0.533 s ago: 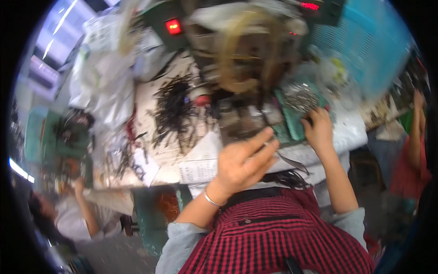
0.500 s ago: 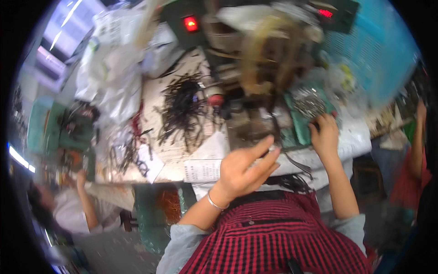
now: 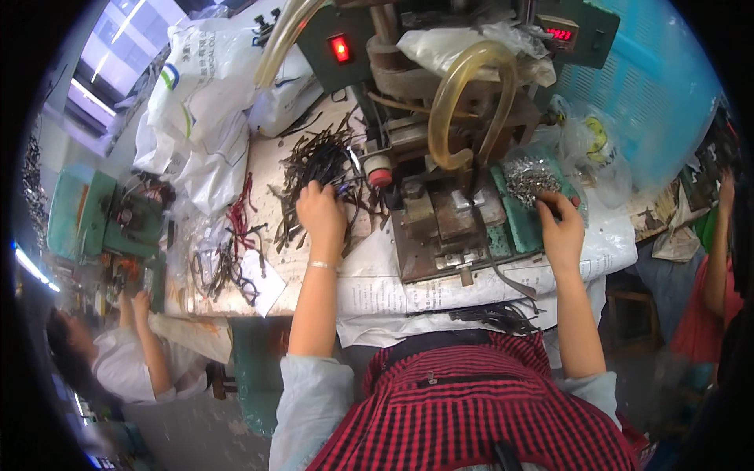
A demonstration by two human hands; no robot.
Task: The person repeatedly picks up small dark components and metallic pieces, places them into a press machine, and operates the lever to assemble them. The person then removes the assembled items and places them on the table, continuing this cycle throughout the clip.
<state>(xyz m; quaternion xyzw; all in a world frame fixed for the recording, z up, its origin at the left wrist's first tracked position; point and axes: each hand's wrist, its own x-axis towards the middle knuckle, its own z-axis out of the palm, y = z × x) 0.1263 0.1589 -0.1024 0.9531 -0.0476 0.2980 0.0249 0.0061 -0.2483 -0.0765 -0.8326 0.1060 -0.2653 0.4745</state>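
Bending over the strips (image 3: 318, 149): here's the left hand (image 3: 322, 216), right at the near side of the dark pile, fingers curved down and fairly close together; whether they pinch one, I cannot tell.
Metal bits (image 3: 530, 174): over on the other side, the right hand (image 3: 564, 231) meets their near right edge, thumb and fingertips drawn narrow; a bit between them is too small to make out.
Machine (image 3: 459, 212): squarely between the hands, with one loose strip (image 3: 506, 281) trailing past its front edge, apart from both.
Layout: strips left, bits right, probably so each hand has its own supply within reach.
Green tray (image 3: 514, 225): tucked beside the machine, likely to stop the little bits scattering.
Front bundle (image 3: 499, 316): more dark strips, between machine and apron (image 3: 471, 392), touched by neither hand.
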